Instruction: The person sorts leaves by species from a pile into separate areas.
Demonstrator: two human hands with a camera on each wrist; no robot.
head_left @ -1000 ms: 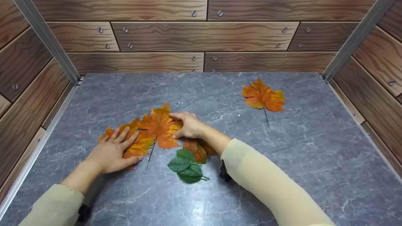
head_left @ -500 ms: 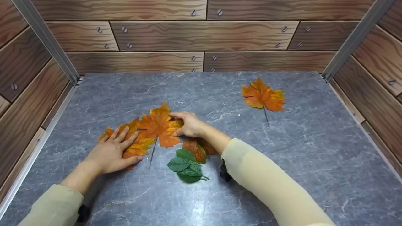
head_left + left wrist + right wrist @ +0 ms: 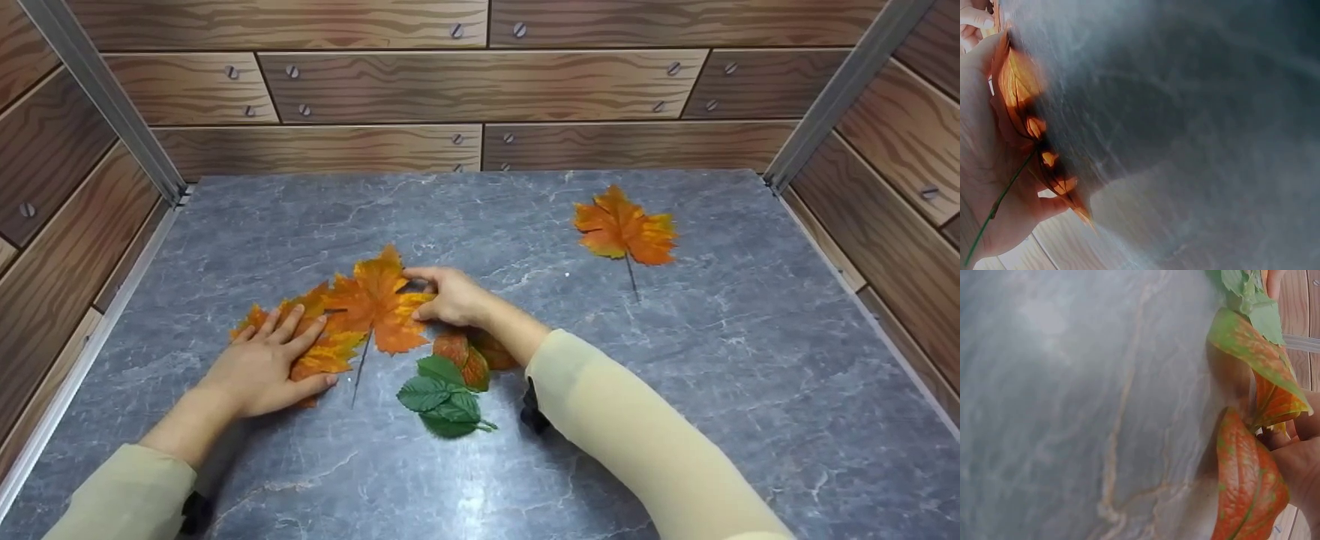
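Observation:
My left hand [image 3: 262,367] lies with spread fingers on orange-yellow artificial maple leaves [image 3: 330,354], covering part of them. In the left wrist view, an orange leaf [image 3: 1021,81] with a green stem shows under that palm. Just right of these, another maple leaf [image 3: 375,296] overlaps them, its dark stem pointing toward me. At this leaf's right edge, my right hand [image 3: 459,300] pinches it between thumb and fingers. Below the right wrist are red-green leaves [image 3: 474,367], partly hidden by the forearm and close to the hand [image 3: 1303,464] in the right wrist view.
A sprig of green leaves [image 3: 450,409] lies in front of the red-green ones, overlapping them. Farther back on the right, a single maple leaf [image 3: 624,229] rests on the grey marbled table [image 3: 712,375]. Wood-patterned walls [image 3: 480,86] enclose the back and sides.
The pinched maple leaf has turned very slightly, and the right thumb has shifted a little away from me along its edge. The left hand stays in place.

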